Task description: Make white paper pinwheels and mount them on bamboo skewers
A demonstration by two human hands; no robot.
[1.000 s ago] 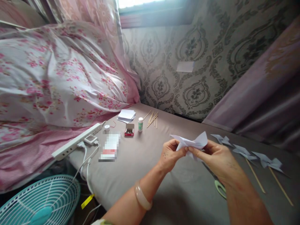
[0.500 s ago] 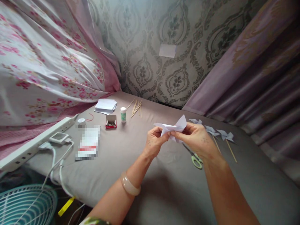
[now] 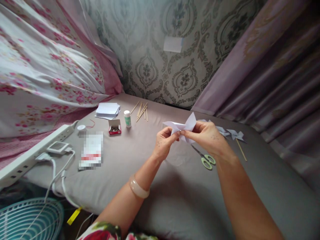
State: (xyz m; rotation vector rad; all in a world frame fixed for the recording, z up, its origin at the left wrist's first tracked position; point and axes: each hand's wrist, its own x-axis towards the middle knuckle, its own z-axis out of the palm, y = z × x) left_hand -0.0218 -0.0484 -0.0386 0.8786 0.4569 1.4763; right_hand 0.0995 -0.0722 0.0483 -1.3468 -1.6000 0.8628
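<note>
My left hand (image 3: 162, 145) and right hand (image 3: 209, 136), close together, both pinch the folded white paper (image 3: 182, 127). Green-handled scissors (image 3: 204, 156) lie nearby on the grey cloth (image 3: 130, 156).

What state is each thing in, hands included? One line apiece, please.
Left hand, pinching the folded paper
Right hand, pinching the same paper
Folded paper, pointed corners flaring outward
Scissors, lying down, blades seemingly closed
Bottle, upright, capped
Red box, open, small pieces inside
Paper sheets, stacked
Sticks, loose, some crossed
Paper pinwheels, lying down, partly hidden by the right hand
Fan, cut off by the frame, running or not unclear
</note>
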